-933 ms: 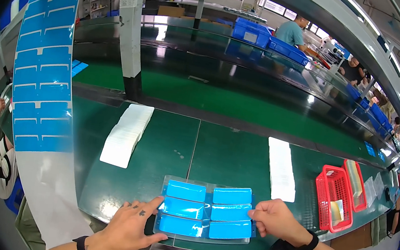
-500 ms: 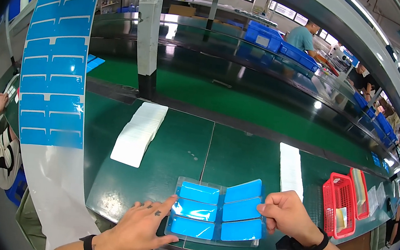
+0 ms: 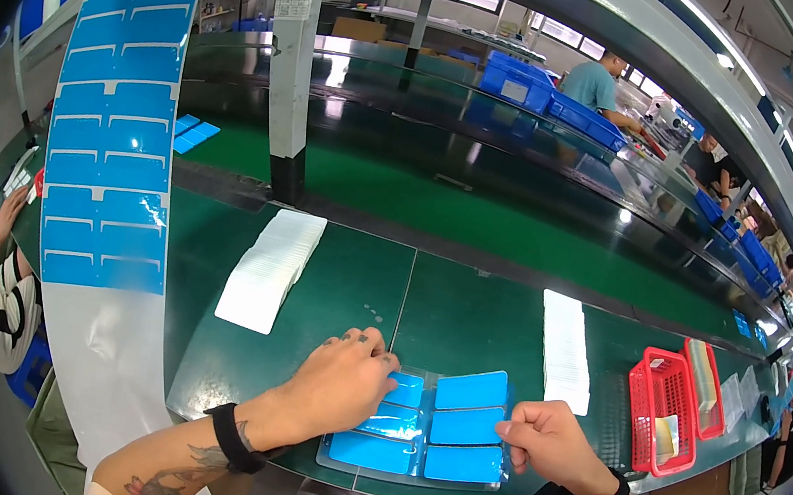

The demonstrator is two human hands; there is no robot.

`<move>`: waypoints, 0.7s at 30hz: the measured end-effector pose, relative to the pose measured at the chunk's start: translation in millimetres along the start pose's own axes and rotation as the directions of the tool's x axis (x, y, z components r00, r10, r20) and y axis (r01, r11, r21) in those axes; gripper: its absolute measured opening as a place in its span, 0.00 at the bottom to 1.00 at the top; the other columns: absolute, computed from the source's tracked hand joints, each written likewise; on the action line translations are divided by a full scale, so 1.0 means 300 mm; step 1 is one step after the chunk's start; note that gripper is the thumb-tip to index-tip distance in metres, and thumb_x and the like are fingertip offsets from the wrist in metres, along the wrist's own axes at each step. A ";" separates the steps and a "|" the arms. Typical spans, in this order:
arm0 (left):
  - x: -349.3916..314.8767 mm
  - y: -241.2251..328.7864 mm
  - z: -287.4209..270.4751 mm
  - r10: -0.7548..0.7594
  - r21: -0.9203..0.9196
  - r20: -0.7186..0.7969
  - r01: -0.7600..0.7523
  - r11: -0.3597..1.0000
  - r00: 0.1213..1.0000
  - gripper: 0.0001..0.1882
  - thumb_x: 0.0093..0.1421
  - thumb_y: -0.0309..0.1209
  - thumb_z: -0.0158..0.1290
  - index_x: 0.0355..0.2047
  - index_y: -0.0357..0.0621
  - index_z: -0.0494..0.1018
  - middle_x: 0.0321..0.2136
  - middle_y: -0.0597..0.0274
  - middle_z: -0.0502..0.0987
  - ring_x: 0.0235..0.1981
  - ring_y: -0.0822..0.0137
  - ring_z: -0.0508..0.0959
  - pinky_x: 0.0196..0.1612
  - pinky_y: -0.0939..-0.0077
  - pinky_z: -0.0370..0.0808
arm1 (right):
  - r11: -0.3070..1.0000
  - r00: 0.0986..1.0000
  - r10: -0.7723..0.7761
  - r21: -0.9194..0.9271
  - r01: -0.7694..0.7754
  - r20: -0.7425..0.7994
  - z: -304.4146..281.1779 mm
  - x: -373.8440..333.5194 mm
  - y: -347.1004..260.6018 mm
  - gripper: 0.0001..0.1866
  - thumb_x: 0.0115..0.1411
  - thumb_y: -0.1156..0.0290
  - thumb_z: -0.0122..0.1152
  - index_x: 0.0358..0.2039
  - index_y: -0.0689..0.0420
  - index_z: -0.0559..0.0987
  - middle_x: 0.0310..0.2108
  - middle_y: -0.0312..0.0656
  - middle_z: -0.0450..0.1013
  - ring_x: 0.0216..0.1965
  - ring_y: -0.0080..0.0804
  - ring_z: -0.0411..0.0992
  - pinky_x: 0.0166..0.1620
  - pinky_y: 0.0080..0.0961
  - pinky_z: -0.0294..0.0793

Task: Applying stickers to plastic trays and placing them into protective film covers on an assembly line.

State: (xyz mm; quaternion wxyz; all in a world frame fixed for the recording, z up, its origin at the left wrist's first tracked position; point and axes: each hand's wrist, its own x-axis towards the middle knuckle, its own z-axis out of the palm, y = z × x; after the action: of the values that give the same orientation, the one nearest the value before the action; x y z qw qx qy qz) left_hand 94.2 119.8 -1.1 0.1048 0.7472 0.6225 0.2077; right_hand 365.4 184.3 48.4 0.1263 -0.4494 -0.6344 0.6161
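Observation:
In front of me, at the table's near edge, lies a clear plastic sheet (image 3: 320,452) bearing two columns of glossy blue rectangular panels (image 3: 466,425). My left hand (image 3: 339,377) rests over the upper left panel, its fingers curled with the tips at that panel's top edge; whatever is between them is hidden. At the right edge my right hand (image 3: 546,445) pinches the rim beside the middle right panel. The right column sits slightly tilted against the left one. White card stacks stand fanned out beyond each hand: a left stack (image 3: 271,269) and a right stack (image 3: 565,353).
A long strip of blue panels on white backing (image 3: 111,210) hangs at the left. Red baskets (image 3: 660,412) holding cards and clear sleeves are on the right. A post (image 3: 289,93) rises beyond the green table (image 3: 341,290). Other people work at both sides and farther back.
My left hand has moved from the sheet's left edge up and right onto the upper left panel, its fingers now curled. My right hand keeps its pinch, slightly lower.

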 end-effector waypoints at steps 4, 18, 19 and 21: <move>0.053 -0.044 0.044 -0.003 -0.096 -0.006 0.002 0.995 1.000 0.09 0.60 0.31 0.55 0.36 0.40 0.79 0.35 0.51 0.74 0.42 0.51 0.74 0.50 0.60 0.71 | 0.998 0.999 0.036 0.045 -0.035 -0.013 -0.011 0.014 0.040 0.15 0.64 0.70 0.58 0.20 0.58 0.73 0.14 0.33 0.70 0.15 0.17 0.66 0.20 0.17 0.64; 0.091 -0.111 -0.006 -0.009 -0.438 0.087 0.046 0.898 0.996 0.06 0.59 0.30 0.56 0.32 0.42 0.81 0.32 0.56 0.74 0.35 0.61 0.76 0.41 0.70 0.73 | 0.982 0.986 -0.162 0.097 0.164 -0.036 0.014 -0.038 -0.054 0.13 0.63 0.71 0.61 0.21 0.59 0.74 0.15 0.32 0.69 0.17 0.15 0.65 0.21 0.15 0.63; 0.076 -0.104 -0.035 -0.017 -0.436 0.085 0.052 0.898 0.996 0.06 0.59 0.30 0.56 0.32 0.42 0.81 0.32 0.56 0.74 0.35 0.61 0.76 0.41 0.70 0.73 | 0.977 0.982 -0.186 0.101 0.189 -0.042 0.010 -0.045 -0.063 0.13 0.62 0.72 0.61 0.21 0.60 0.74 0.15 0.32 0.69 0.17 0.15 0.65 0.21 0.15 0.63; 0.056 -0.095 -0.076 -0.150 -0.488 0.053 0.156 0.858 0.987 0.07 0.59 0.30 0.56 0.30 0.38 0.80 0.33 0.53 0.77 0.37 0.57 0.76 0.42 0.65 0.73 | 0.972 0.977 -0.205 0.106 0.211 -0.060 0.004 -0.045 -0.066 0.13 0.62 0.72 0.61 0.20 0.60 0.74 0.15 0.32 0.69 0.17 0.15 0.66 0.21 0.16 0.63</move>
State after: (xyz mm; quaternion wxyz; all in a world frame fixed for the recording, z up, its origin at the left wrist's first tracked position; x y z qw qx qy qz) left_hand 61.3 139.5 10.5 0.3112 0.6456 0.6060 0.3451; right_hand 363.9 176.8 71.3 0.2304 -0.3876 -0.6393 0.6228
